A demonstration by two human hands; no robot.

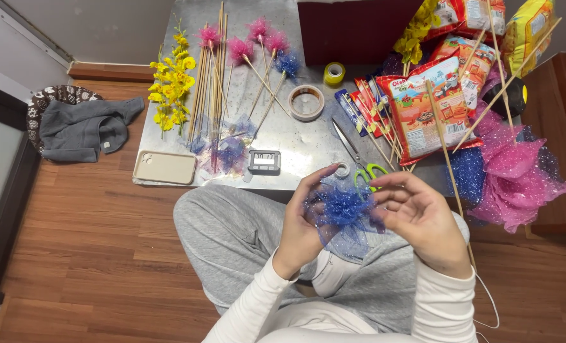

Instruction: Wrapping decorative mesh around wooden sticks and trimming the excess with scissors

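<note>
Pinching blue tulle puff (345,213), seemingly: both hands (305,222).

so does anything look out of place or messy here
Nothing is spilled or broken. The oddest bit is the grey garment crumpled on the floor left of the table. Snack packs and pink mesh pile up at the right. Both hands, left hand and right hand, hold blue mesh.

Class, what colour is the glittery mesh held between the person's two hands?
Blue, with sparkly glitter; the mesh shows best in the head view.

Metal table (296,136): skewers (210,82), phone (165,168), scissors (359,162)
</note>
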